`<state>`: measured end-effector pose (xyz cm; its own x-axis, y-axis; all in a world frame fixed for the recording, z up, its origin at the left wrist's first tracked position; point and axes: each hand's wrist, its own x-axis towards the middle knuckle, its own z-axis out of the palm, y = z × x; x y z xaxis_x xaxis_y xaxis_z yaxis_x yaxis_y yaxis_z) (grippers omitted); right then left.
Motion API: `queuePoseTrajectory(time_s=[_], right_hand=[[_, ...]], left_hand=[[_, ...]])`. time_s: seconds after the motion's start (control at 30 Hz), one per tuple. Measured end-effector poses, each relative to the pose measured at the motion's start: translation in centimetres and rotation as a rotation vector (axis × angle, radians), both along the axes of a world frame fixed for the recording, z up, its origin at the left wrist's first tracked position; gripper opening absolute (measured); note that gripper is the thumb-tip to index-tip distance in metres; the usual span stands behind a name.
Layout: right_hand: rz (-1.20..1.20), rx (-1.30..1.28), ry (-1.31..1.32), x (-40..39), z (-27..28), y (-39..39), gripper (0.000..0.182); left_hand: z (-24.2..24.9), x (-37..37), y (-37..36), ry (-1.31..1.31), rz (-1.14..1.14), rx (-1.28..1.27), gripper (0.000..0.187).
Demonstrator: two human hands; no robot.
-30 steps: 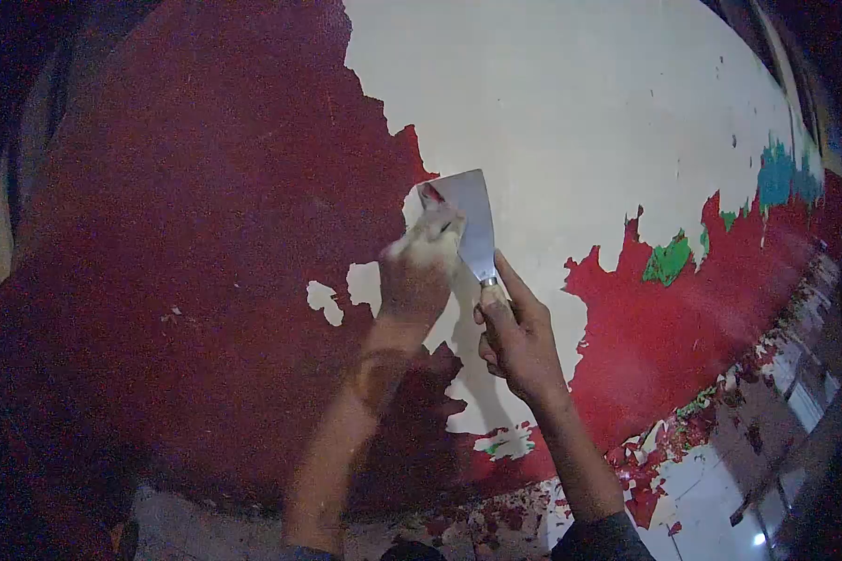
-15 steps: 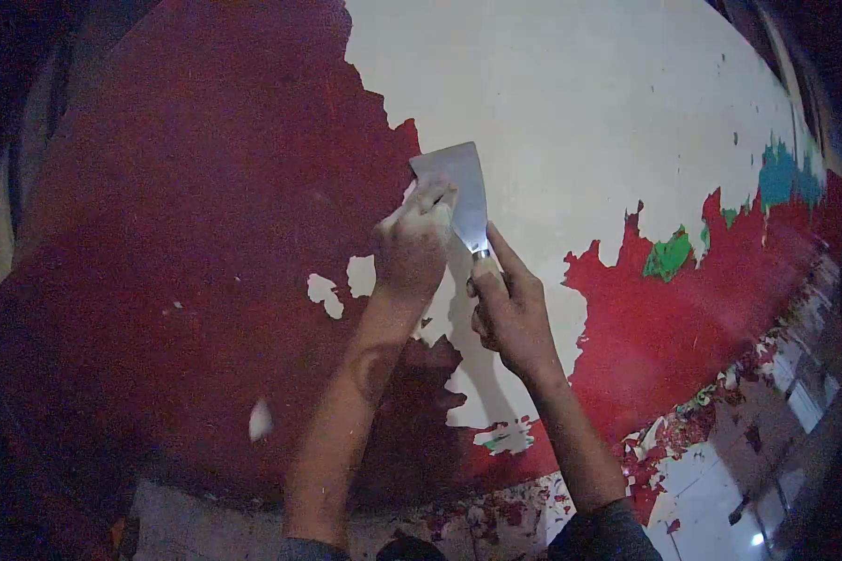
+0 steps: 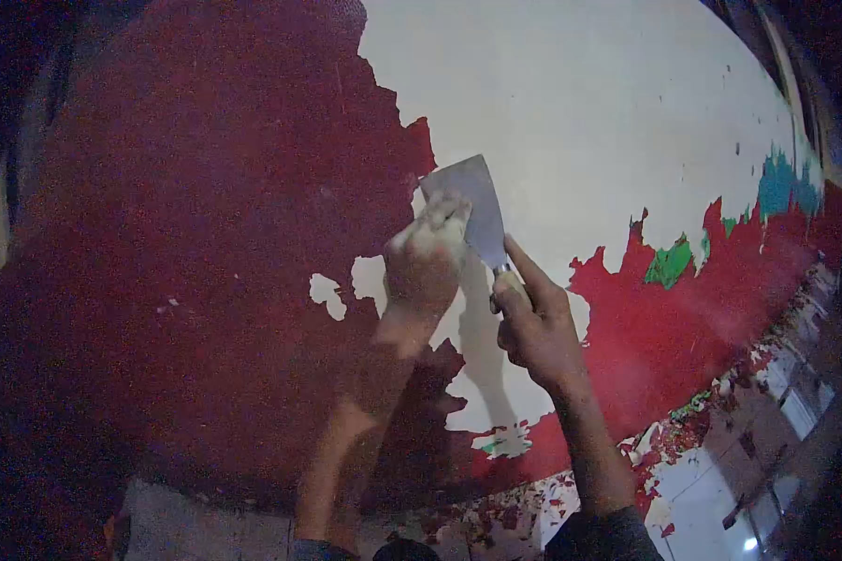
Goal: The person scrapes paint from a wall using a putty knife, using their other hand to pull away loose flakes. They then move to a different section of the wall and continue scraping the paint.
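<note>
Scraper [image 3: 472,210] blade lies flat against a wall [image 3: 580,112], at the ragged edge where red paint [image 3: 206,234] meets bare white. Right hand [image 3: 533,323] grips its handle, forefinger stretched along it. Left hand [image 3: 426,257] presses its fingertips on the blade. Paint flakes [image 3: 664,449] litter the floor below.

Dim room, paint chips [image 3: 646,449] littering floor [image 3: 711,486]
</note>
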<state>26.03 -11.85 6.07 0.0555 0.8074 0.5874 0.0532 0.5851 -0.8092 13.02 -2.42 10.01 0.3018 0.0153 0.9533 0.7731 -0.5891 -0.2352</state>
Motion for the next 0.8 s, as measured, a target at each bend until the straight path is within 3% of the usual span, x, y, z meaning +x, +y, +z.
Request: queuePoseTrajectory(time_s=[0.33,0.43,0.53,0.6,0.67,0.8], right_hand=[[-0.02,-0.031,-0.024,-0.1,0.1,-0.3,0.051],[-0.018,0.037,0.016,-1.5,1.4,1.4,0.052],[-0.018,0.018,0.015,-1.2,1.5,0.8,0.052],[-0.011,-0.075,0.044,-0.8,0.5,-0.7,0.052],[-0.001,-0.011,0.033,-1.4,1.3,0.6,0.053],[-0.021,0.022,-0.004,-1.2,2.1,-0.2,0.053]], left_hand=[[-0.1,-0.1,-0.7,0.026,-0.019,0.005,0.034],[2.5,-0.6,-0.7,0.013,0.062,-0.036,0.025],[2.9,-0.8,-0.6,0.016,0.005,0.047,0.022],[1.5,-1.0,-0.1,0.065,-0.041,0.053,0.028],[1.6,-1.2,0.2,0.064,0.009,-0.06,0.031],[3.0,-0.6,-0.1,-0.008,-0.027,0.019,0.03]])
